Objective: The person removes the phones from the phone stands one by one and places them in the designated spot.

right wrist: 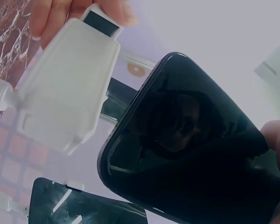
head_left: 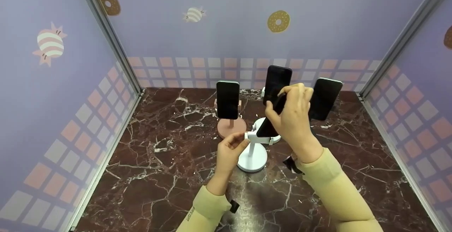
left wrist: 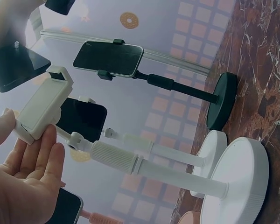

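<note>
My left hand [head_left: 229, 152] pinches the end of the white clamp [left wrist: 43, 109] on top of a white phone stand [head_left: 252, 158], thumb on one side and fingers beneath. The clamp has dark pads inside its ends and no phone in it. With thumb and fingers, my right hand [head_left: 295, 115] grips a black smartphone [right wrist: 177, 140] by its edges. That phone is tilted, its lower end close over the clamp in the head view. In the right wrist view, the clamp lies left of the phone with a gap between them.
Behind stand a pink stand [head_left: 232, 128], a second white stand [left wrist: 210, 156] and a black stand [left wrist: 222, 100], each bearing a dark phone. All are on a dark red marble-patterned table [head_left: 152, 175]. Purple patterned panels [head_left: 233, 30] enclose the back and sides.
</note>
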The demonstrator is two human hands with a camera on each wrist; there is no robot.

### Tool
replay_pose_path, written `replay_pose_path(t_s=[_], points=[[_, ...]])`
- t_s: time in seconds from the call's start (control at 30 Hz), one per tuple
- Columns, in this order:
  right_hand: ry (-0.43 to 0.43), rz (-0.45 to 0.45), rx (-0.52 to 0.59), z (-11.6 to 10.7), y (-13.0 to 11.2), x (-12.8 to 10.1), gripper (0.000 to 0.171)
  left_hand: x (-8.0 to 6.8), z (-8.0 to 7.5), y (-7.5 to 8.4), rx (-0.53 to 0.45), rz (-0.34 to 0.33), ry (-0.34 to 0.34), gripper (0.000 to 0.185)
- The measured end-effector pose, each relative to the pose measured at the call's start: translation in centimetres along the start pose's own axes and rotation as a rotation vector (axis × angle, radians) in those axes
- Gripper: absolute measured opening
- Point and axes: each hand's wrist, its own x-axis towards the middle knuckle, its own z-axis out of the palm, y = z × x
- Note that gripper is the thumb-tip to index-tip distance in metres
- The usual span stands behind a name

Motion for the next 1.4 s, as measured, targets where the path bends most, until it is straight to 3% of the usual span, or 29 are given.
replay_pose_path(t_s=[0.1,0.37,0.57,0.73,0.97,1.17,1.4], points=[[0.0,0.008,0.002,-0.3,0.3,-0.1,0.032,-0.1,-0.1,0.0,0.013,0.005,0.001,0.045],[0.01,0.017,-0.012,-1.2,1.3,0.0,0.032,0.0,-0.1,0.3,0.073,-0.038,-0.003,0.029],[0.049,0.023,-0.034,-2.0,2.5,0.0,0.032,-0.2,-0.4,-0.1,0.097,0.0,-0.024,0.033],[0.057,0.077,-0.058,-2.7,3.5,-0.4,0.034,-0.3,-0.6,-0.9,0.148,0.026,-0.043,0.04],[0.048,0.117,-0.11,-3.2,5.0,-1.4,0.033,0.3,-0.8,-2.9,0.21,0.009,-0.036,0.045],[-0.002,0.178,-0.163,-3.0,6.1,-3.4,0.035,1.2,-0.6,-4.0,0.263,0.043,-0.058,0.055],[-0.107,0.251,-0.202,-2.0,7.1,-6.3,0.039,2.1,0.3,-4.7,0.35,0.083,-0.079,0.052]])
